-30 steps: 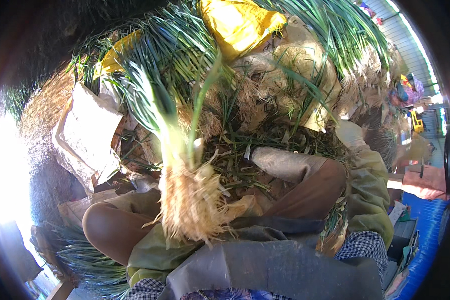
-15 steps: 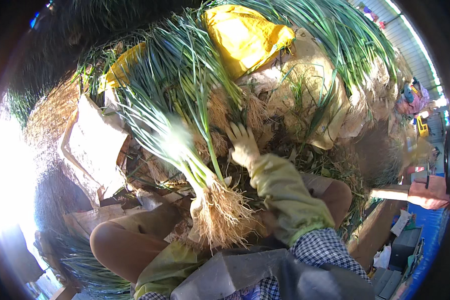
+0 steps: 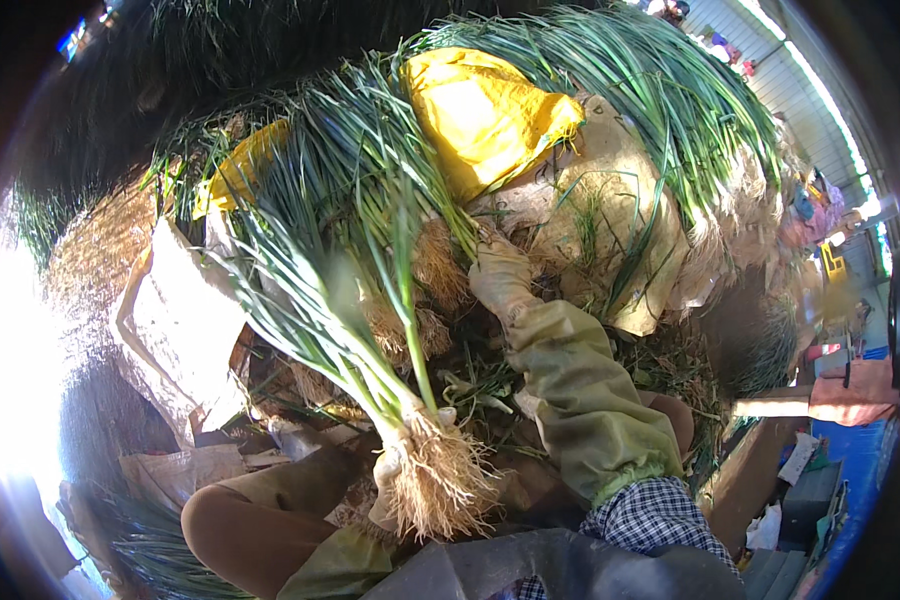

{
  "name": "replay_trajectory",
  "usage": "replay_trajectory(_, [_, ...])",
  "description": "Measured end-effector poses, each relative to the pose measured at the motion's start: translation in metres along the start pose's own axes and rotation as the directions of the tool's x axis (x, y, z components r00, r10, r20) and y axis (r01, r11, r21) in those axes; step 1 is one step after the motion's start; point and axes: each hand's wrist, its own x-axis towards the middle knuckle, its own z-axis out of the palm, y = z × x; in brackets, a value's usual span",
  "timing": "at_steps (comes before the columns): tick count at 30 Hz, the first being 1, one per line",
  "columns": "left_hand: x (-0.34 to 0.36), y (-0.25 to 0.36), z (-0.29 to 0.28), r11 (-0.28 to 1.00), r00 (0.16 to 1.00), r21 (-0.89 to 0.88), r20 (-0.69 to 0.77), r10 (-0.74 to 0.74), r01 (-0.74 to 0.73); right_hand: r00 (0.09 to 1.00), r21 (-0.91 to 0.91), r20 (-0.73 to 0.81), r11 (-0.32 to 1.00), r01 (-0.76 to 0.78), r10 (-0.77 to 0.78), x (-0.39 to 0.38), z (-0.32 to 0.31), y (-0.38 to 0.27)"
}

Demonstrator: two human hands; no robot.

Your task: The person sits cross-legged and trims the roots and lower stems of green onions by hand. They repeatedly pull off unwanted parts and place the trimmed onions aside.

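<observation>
A bunch of green onions (image 3: 355,360) with long green leaves and a shaggy mass of pale roots leans up from my lap. My left hand (image 3: 384,478), in a pale glove and mostly hidden behind the roots, is closed around the white stem bases. Out in front, my gloved right hand (image 3: 498,275) has its fingers closed at the root end of green onions (image 3: 450,205) at the right edge of the middle pile. The fingertips are partly hidden there. A yellow-green sleeve cover (image 3: 595,385) wraps my right forearm.
A yellow sack (image 3: 485,115) lies on the pile, beside a beige sack (image 3: 595,220). More green onions (image 3: 660,110) are heaped at the far right. A white sack (image 3: 175,320) stands at left. Loose trimmings (image 3: 670,370) cover the ground. A wooden post with a pinkish wrap (image 3: 855,392) juts in at right.
My right hand has moved forward from the trimmings to the pile's edge, its spread fingers closing on green onions. The bunch in my left hand appears slightly lower as the view shifts.
</observation>
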Motion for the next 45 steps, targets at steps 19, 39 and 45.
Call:
replay_trajectory(19, [0.008, 0.001, -0.039, 0.972, 0.962, 0.233, -0.256, 0.093, -0.032, 0.987, 0.984, 0.124, 0.139, -0.109, -0.106, -0.056, -0.034, 0.067])
replay_trajectory(39, [0.01, -0.004, -0.004, 0.987, 0.906, 0.159, -0.422, 0.034, 0.036, 0.963, 0.971, 0.239, 0.024, -0.237, -0.129, -0.155, -0.026, -0.015])
replay_trajectory(45, [0.013, -0.007, -0.001, 0.988, 0.914, 0.127, -0.405, -0.032, 0.091, 0.904, 0.752, 0.427, 0.546, -0.368, 0.022, -0.136, -0.018, -0.003])
